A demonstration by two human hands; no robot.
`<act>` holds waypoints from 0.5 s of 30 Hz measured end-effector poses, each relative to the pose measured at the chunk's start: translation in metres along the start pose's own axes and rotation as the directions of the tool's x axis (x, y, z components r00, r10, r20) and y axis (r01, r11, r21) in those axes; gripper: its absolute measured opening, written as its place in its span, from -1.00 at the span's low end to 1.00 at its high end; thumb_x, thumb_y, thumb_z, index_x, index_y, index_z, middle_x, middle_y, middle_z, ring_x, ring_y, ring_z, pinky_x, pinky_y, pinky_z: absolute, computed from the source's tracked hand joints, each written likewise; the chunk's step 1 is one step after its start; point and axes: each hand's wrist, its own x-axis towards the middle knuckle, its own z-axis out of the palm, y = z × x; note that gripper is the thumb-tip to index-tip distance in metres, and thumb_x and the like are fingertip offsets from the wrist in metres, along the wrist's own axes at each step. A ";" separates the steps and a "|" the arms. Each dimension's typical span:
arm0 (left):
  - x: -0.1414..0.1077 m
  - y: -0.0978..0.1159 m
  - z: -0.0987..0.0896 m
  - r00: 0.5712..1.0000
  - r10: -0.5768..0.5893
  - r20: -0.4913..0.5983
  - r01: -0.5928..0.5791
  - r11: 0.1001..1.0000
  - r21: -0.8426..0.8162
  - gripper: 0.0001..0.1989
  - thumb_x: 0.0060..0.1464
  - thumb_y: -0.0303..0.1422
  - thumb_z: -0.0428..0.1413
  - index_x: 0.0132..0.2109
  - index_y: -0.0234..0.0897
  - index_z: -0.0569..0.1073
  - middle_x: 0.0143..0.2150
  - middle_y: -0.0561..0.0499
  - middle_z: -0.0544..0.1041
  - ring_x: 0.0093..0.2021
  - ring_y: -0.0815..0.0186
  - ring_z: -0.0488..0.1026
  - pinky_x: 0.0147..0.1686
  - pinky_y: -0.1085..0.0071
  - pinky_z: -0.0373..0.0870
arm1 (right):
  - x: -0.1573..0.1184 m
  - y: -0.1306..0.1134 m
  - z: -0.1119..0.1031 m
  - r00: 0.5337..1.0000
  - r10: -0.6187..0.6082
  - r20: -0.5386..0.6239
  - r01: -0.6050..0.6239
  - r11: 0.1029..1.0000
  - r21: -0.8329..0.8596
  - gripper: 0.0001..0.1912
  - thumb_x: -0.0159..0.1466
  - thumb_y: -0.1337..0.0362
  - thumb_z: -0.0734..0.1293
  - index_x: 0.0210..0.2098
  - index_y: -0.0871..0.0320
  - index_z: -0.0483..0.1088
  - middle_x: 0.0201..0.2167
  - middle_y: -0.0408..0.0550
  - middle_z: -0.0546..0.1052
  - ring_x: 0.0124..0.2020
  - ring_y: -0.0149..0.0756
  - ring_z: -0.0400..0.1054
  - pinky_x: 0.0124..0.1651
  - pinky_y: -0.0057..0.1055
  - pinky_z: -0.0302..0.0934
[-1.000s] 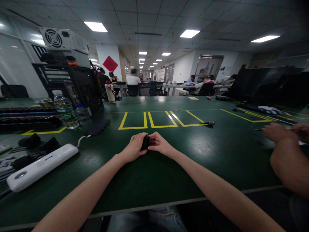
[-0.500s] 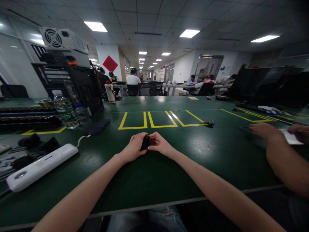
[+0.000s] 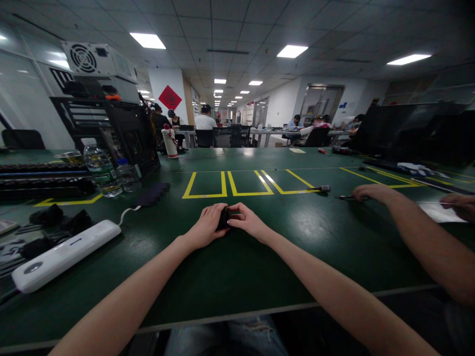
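Observation:
A small black object (image 3: 223, 218) is between my two hands, low over the green table (image 3: 237, 267). My left hand (image 3: 207, 225) wraps round its left side, with the fingers over the back and the thumb at the front. On its right side, the fingers and thumb of my right hand (image 3: 243, 218) pinch it. My fingers cover much of the object, so its exact kind cannot be made out. Beyond my hands, yellow tape outlines (image 3: 250, 193) mark the table.
A white power strip (image 3: 67, 254), plastic bottles (image 3: 100, 170) and a black computer case (image 3: 129, 133) stand at left. A screwdriver (image 3: 323, 189) lies right of centre. Another person's hand (image 3: 365, 192) holds a thin tool (image 3: 345, 198) at right.
The other person's near hand has moved left across the table with the thin tool. My fingers have shifted slightly on the black object; my arms look the same.

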 end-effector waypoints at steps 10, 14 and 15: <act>-0.001 -0.001 0.002 1.000 0.002 -0.011 -0.002 1.000 -0.002 -0.43 -0.07 -0.35 0.06 0.07 -0.23 0.00 0.03 -0.12 0.20 0.06 0.13 0.15 0.03 0.09 0.04 | 0.001 0.000 0.001 0.999 -0.028 -0.038 0.028 1.000 0.001 -0.72 0.00 0.25 0.33 -0.32 0.13 0.20 -0.29 -0.13 0.34 -0.22 -0.36 0.28 -0.08 -0.27 0.16; -0.001 0.000 0.001 1.000 0.005 -0.011 -0.005 1.000 0.000 -0.44 -0.06 -0.36 0.06 0.07 -0.24 0.00 0.02 -0.13 0.20 0.05 0.14 0.15 0.03 0.09 0.04 | 0.002 0.000 0.001 1.000 -0.004 -0.015 0.004 1.000 -0.003 -0.63 -0.03 0.28 0.35 -0.24 0.13 0.20 -0.23 -0.09 0.33 -0.18 -0.33 0.27 -0.07 -0.25 0.15; -0.001 0.000 0.001 1.000 0.006 -0.010 -0.006 1.000 -0.002 -0.45 -0.06 -0.36 0.06 0.07 -0.24 0.01 0.02 -0.12 0.20 0.04 0.14 0.16 0.03 0.09 0.04 | 0.003 0.000 0.000 1.000 0.002 0.002 -0.002 1.000 0.003 -0.62 -0.03 0.29 0.35 -0.22 0.14 0.20 -0.21 -0.08 0.33 -0.17 -0.33 0.27 -0.06 -0.25 0.15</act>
